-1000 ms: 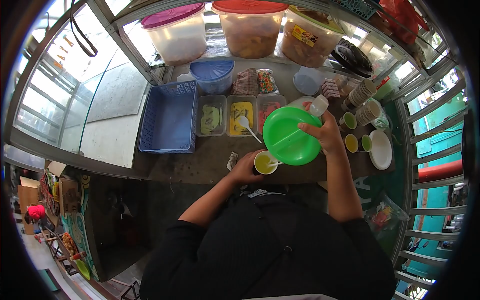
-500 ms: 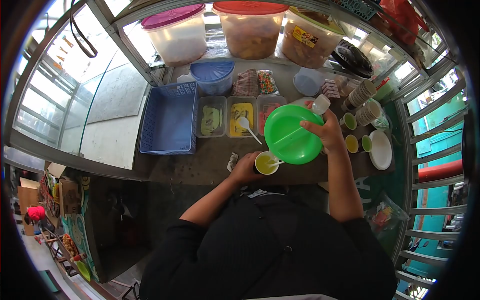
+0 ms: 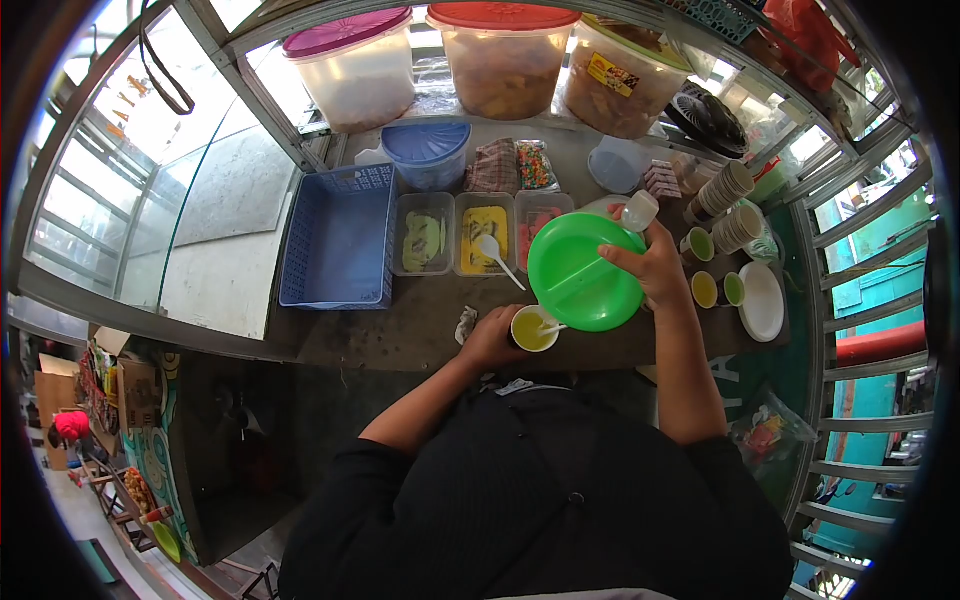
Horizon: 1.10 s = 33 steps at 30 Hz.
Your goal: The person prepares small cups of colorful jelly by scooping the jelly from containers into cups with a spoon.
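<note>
My left hand (image 3: 490,338) is wrapped around the side of a paper cup (image 3: 532,330) near the counter's front edge. Yellow-green liquid fills the cup, and a white plastic spoon (image 3: 550,328) leans in it. Just behind and right of that cup, my right hand (image 3: 650,265) grips a round green lid (image 3: 580,275) with a raised bar across it, thumb on top. My other right fingers are mostly hidden. A small translucent cup-shaped piece (image 3: 640,212) shows right at those fingers. What lies beneath the lid is hidden.
A blue basket (image 3: 337,235) stands left of containers with green and yellow filling (image 3: 485,225), a white spoon on the yellow. Filled cups (image 3: 704,290), stacked paper cups (image 3: 738,228) and a white plate (image 3: 762,302) are at right. Large tubs (image 3: 505,70) line the back shelf.
</note>
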Motion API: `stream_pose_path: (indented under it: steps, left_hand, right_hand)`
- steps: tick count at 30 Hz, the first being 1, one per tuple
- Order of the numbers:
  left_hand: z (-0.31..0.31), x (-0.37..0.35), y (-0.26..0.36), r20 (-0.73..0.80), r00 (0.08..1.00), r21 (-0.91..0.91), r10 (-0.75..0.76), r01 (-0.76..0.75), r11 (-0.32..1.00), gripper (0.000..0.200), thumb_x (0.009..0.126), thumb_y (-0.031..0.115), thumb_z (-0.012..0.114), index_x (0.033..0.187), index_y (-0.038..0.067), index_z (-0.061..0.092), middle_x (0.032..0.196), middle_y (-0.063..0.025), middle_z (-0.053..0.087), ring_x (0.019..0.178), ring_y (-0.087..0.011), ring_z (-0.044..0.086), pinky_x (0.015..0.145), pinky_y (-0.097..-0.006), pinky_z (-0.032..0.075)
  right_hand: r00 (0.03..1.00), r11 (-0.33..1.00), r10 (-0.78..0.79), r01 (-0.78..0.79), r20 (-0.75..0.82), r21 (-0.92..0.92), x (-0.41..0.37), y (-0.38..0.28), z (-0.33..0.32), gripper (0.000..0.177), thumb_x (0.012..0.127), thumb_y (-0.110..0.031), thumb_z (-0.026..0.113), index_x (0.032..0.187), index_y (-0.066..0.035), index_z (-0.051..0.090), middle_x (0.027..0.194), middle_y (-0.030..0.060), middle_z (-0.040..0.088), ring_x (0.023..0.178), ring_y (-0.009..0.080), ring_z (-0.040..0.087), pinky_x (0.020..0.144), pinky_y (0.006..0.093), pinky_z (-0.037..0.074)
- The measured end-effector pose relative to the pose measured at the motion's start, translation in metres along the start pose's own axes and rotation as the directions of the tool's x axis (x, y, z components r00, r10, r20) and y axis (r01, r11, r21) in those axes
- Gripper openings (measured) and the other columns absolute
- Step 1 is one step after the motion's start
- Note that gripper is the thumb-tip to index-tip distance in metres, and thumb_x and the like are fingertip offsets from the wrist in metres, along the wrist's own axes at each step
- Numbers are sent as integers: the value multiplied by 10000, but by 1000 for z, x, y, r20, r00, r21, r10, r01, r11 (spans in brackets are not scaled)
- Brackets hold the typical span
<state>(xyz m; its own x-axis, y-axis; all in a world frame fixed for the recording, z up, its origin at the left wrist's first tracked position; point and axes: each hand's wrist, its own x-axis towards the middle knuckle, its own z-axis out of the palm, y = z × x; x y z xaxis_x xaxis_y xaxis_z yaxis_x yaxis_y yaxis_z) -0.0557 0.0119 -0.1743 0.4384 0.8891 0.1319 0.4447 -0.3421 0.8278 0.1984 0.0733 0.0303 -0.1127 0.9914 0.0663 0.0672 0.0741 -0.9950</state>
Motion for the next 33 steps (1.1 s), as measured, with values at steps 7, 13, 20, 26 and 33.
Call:
stream_pose_path:
  steps: [7, 13, 20, 26, 33]
  left_hand:
    - [-2, 0, 4, -7, 1000, -3, 5, -5, 1000, 673, 686, 307, 906, 1221, 58, 582, 1186, -152, 648, 1152, -375, 602, 968, -465, 494]
    - [-4, -1, 5, 58, 997, 0, -52, 52, 999, 768, 685, 300, 888, 1323, 54, 540, 1275, -168, 624, 1219, -373, 570, 1027, -455, 472]
    - [-1, 0, 7, 3, 1000, 28, -31, 30, 999, 757, 721, 278, 862, 1364, 57, 530, 1293, -167, 625, 1215, -371, 572, 1029, -449, 473]
    - [-2, 4, 13, -16, 999, 70, -41, 42, 997, 747, 728, 283, 858, 1361, 55, 532, 1279, -158, 637, 1201, -362, 578, 1021, -450, 476]
    - [1, 8, 20, -35, 996, 119, -81, 85, 989, 738, 725, 276, 851, 1353, 50, 536, 1261, -154, 650, 1178, -353, 590, 1009, -440, 483]
  right_hand:
    - [1000, 1000, -11, 10, -10, -20, 1, 1, -1, 510, 774, -114, 849, 1218, -67, 603, 1142, 49, 628, 1054, 153, 617, 922, 322, 504]
    - [1000, 1000, 10, -10, -22, 3, 1, -1, -2, 509, 765, -97, 844, 1214, -60, 608, 1142, 57, 638, 1056, 159, 624, 928, 324, 506]
    - [997, 992, 64, -59, -41, 112, 7, -4, -21, 502, 767, -78, 836, 1216, -27, 618, 1162, 74, 649, 1072, 170, 632, 947, 331, 511]
    - [992, 968, 94, -71, -85, 240, 20, -5, -50, 464, 792, -74, 818, 1207, -45, 611, 1180, 84, 653, 1083, 187, 637, 940, 329, 517]
    - [984, 949, 173, -159, -29, 272, 35, -11, -91, 507, 813, -115, 814, 1256, -66, 573, 1150, 75, 651, 1032, 189, 657, 903, 335, 537]
